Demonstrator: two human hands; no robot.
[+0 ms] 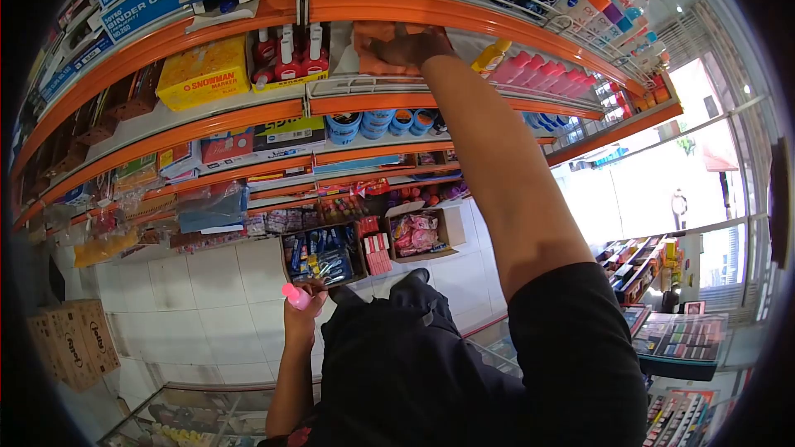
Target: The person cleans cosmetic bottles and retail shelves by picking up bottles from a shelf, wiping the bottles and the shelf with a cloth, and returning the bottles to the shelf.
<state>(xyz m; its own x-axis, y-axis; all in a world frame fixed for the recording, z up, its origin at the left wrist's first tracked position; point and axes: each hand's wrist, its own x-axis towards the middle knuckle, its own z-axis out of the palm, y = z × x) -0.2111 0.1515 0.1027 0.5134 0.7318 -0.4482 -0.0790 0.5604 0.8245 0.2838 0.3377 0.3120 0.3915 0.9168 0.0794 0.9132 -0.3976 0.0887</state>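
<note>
Right hand [411,46] reaches onto the orange-fronted metal shelf [377,101], laid over a soft orange cloth [364,60] behind the front edge; whether its fingers grip or only press, cannot tell. Left hand [300,325] hangs low, fingers closed round a small pink plastic bottle [296,295].

Progress: wiping looks under way, cloth down on the board; how much is wiped, cannot tell. Judged left over: the held bottle, not on the shelf.

Counts: cloth, one; held bottle, one. Toward the shelf's right end, pink capped bottles [537,72], roughly six, overlapping; yellow bottle [490,58], one, just beside them. Left of cloth, yellow marker carton [203,72], one.
</note>
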